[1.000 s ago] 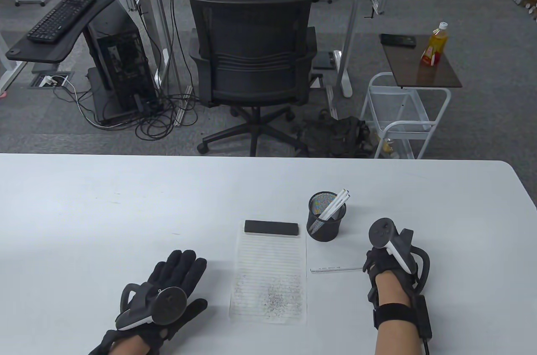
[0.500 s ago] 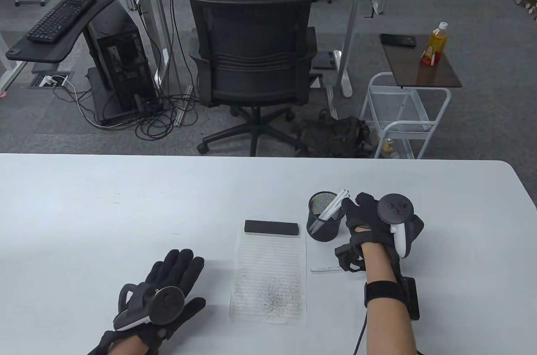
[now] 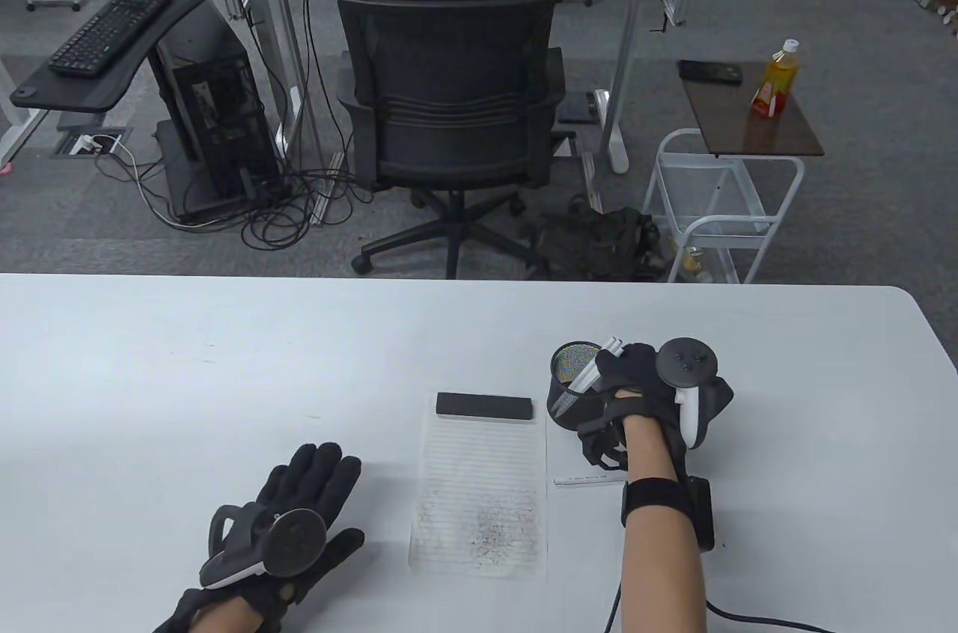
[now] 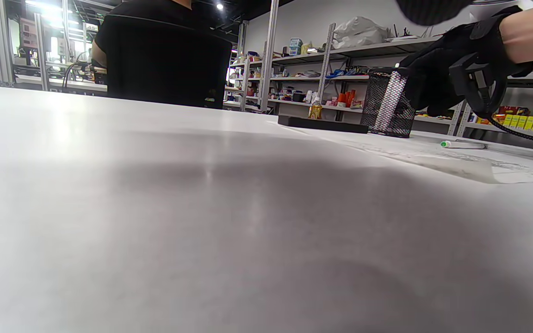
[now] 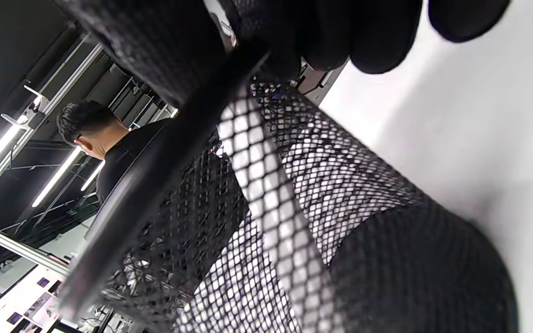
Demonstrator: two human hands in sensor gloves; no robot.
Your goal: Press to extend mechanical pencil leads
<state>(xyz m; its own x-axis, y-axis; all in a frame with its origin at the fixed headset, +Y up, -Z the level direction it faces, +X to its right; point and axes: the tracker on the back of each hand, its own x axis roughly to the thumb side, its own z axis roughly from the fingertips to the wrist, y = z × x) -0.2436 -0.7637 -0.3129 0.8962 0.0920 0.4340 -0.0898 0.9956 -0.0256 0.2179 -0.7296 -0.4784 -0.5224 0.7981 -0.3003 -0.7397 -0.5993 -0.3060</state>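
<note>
A black mesh cup [image 3: 563, 405] [image 4: 389, 104] [image 5: 322, 185] stands right of the notepad and holds white mechanical pencils [image 3: 586, 378]. My right hand [image 3: 615, 372] [image 4: 437, 78] is at the cup's rim, its fingers [image 5: 322, 32] curled around the pencils' upper ends. One white pencil shows through the mesh [image 5: 257, 185]. Another pencil [image 3: 591, 481] [image 4: 463, 144] lies flat on the table below the cup. My left hand [image 3: 299, 506] rests flat and spread on the table, left of the paper, holding nothing.
A lined sheet [image 3: 479, 498] with grey scribbles lies mid-table, with a black bar [image 3: 485, 406] [image 4: 322, 124] across its top edge. Beyond the white table [image 3: 224, 364] a person sits in an office chair [image 3: 449, 109]. A white cart [image 3: 722, 206] stands right.
My right hand left the pencil lying on the table, rose to the cup and closed in on the pencils there. The left hand has barely moved.
</note>
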